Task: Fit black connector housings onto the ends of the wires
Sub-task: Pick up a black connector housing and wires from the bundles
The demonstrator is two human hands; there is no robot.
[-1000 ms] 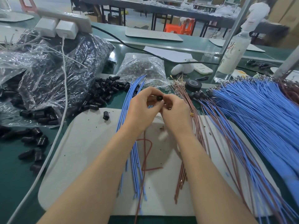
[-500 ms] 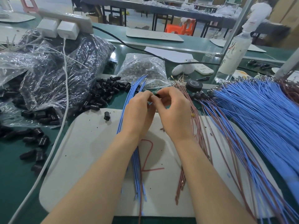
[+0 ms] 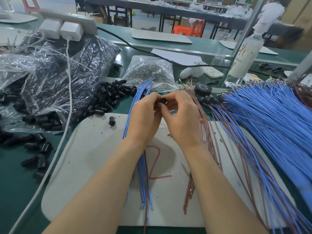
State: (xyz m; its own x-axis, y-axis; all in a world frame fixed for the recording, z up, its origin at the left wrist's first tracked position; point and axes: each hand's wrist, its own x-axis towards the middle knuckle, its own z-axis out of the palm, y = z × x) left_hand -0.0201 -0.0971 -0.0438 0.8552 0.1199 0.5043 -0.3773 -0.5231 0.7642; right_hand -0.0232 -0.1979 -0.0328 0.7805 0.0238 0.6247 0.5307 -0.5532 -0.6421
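Note:
A small black connector housing (image 3: pixel 163 100) is pinched between the fingertips of my left hand (image 3: pixel 144 117) and my right hand (image 3: pixel 183 119), held above the white work mat (image 3: pixel 94 157). A red-brown wire (image 3: pixel 154 163) loops down from under my hands onto the mat. Blue wires (image 3: pixel 143 168) lie in a bundle under my left wrist. A loose pile of black housings (image 3: pixel 109 97) sits just left of my hands, and one lone housing (image 3: pixel 112 121) stands on the mat.
Clear plastic bags (image 3: pixel 55 76) of black housings fill the left. A bag of small metal parts (image 3: pixel 149 73) lies behind my hands. A big fan of blue wires (image 3: pixel 270 119) and brown wires (image 3: pixel 214 132) spreads right. Tape roll (image 3: pixel 202 89), spray bottle (image 3: pixel 243 54) and white cable (image 3: pixel 67 105) stand nearby.
My hands stayed together at the same spot; the fingers shifted around the housing, whose round end now shows between them. The red-brown wire loop below has shifted slightly.

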